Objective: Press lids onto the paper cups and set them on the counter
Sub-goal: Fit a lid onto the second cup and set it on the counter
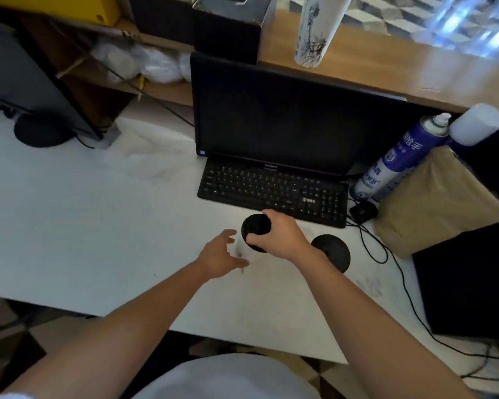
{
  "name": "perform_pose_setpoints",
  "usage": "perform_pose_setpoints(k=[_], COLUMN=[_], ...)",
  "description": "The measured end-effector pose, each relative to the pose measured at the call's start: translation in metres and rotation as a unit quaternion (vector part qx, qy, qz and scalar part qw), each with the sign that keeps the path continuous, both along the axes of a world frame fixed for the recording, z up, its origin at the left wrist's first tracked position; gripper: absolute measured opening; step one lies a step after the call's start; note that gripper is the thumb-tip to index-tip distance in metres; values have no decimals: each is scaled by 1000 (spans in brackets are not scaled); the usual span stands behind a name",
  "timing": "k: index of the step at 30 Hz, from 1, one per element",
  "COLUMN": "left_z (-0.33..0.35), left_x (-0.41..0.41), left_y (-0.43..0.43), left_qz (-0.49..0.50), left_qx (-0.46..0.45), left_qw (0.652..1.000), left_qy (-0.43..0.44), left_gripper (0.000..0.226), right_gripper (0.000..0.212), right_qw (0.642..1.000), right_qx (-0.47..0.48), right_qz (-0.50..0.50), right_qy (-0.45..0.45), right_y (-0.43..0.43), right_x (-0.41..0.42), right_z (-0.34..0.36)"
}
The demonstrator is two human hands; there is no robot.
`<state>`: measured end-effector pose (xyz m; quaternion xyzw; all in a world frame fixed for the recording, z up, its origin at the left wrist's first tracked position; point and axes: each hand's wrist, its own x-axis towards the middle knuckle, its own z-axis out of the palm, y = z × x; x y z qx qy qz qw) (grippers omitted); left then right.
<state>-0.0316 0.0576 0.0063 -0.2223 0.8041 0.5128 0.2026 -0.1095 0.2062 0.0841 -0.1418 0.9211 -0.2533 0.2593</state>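
Observation:
A white paper cup with a black lid on top stands on the white desk just in front of the keyboard. My right hand grips the lid's rim from the right side. Just left of the cup, my left hand hovers with fingers spread and holds nothing. A second black-lidded cup stands to the right, partly hidden behind my right forearm.
A black keyboard and a dark monitor sit directly behind the cups. A blue spray can, a brown paper bag and black cables crowd the right side. Above runs a wooden counter with a tall white bottle.

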Motion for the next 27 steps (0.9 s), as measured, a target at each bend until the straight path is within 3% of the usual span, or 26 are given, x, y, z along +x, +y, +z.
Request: perform_pose_setpoints(k=[6, 10, 13, 15, 17, 19, 23, 24, 25, 27], left_z=[20, 26, 19, 17, 23, 33, 49, 50, 51, 49], left_x=[19, 39, 52, 60, 66, 69, 71, 71, 73, 77], left_y=[-7, -15, -15, -11, -9, -6, -17, -25, -34, -46], left_qz=[-29, -79, -86, -66, -43, -20, -4, -8, -30, -105], left_qx=[-65, -259, -391, -419, -353, -218, 65, 191, 327, 530], left_qw=[991, 951, 888, 868, 910, 969, 998, 982, 944, 836], left_qy=[113, 148, 224, 258, 212, 116, 25, -7, -44, -99], left_gripper=[79, 83, 82, 83, 79, 70, 54, 52, 52, 58], right_gripper=[29, 31, 36, 42, 46, 46, 43, 43, 44, 51], right_qw=[964, 931, 964, 979, 986, 991, 990, 987, 981, 968], right_qx=[-155, -215, -167, -140, -124, -108, -128, -145, -169, -214], right_qz=[-143, -164, -136, -119, -100, -61, 42, 71, 94, 130], right_qy=[-160, -244, -158, -83, -57, -43, -30, -27, -25, -9], right_y=[-5, -6, -16, -23, -26, -25, -17, -16, -14, -14], right_x=[7, 16, 28, 36, 40, 41, 37, 37, 38, 44], right_z=[0, 1, -8, -13, -15, -14, 4, 10, 17, 28])
